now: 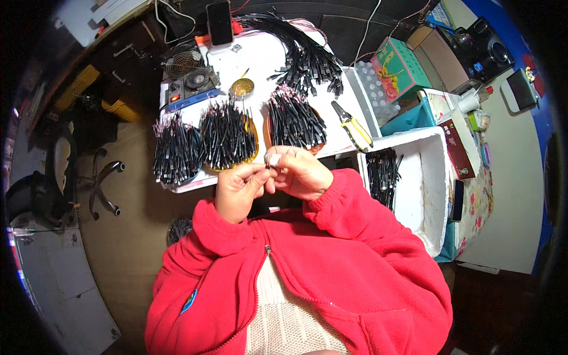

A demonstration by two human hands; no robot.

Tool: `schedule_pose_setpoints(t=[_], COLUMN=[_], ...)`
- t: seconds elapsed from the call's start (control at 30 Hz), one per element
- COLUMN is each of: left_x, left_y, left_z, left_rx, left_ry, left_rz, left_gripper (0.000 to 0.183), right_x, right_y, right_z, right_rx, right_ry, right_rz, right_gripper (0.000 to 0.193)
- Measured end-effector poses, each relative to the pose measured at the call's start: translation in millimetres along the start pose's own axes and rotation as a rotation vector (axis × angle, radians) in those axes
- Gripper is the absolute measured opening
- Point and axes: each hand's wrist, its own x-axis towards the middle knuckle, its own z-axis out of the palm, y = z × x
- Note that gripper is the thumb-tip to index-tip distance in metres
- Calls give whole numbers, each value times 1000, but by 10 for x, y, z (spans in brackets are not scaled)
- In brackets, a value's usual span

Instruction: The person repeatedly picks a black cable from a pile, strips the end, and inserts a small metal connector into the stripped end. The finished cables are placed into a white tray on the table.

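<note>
My left hand (pixel 238 192) and my right hand (pixel 303 173) meet in front of my chest, at the table's near edge, fingers pinched together. Between the fingertips is a small dark piece (pixel 269 167), too small to name. A small whitish bit (pixel 273 159) shows at my right fingers; I cannot tell whether it is part of the same thing. Just beyond the hands stand three bunches of short black cables: one at the left (pixel 177 148), one in a yellow container (pixel 228 136), and one in an orange-rimmed container (pixel 296 121). Pinkish ends stick up from them.
On the white table (pixel 260 56) lie a long heap of black cables (pixel 305 56), yellow-handled wire strippers (pixel 353 127), a small round tin (pixel 241 88), a blue device with a fan (pixel 192 89) and an upright phone (pixel 220 23). A white foam box (pixel 423 195) holding more cables stands at the right.
</note>
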Motion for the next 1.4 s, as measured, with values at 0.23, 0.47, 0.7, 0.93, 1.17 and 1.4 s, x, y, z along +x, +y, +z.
schedule_pose_setpoints(t=[0.23,0.47,0.7,0.93,1.17,1.4], left_x=[205,321,443,586,434,319], left_y=[-125,-166,-77,44,62,56], left_z=[-120,-139,-49,246,355,391], left_rx=[-222,-242,-232,-439,-405,-347], left_ry=[117,149,321,299,231,197], left_rz=[-56,-76,-86,13,75,102], left_gripper=[18,19,19,22,20,19], right_x=[113,332,131,-112,-190,-315], right_y=[-701,-716,-670,-205,55,109], right_z=[-540,-787,-333,149,225,248], right_rx=[-1627,-2095,-1678,-1511,-1663,-1596], right_ry=[730,842,832,687,651,607], right_rz=[-541,-460,-602,-806,-888,-863], right_gripper=[17,15,15,14,19,19])
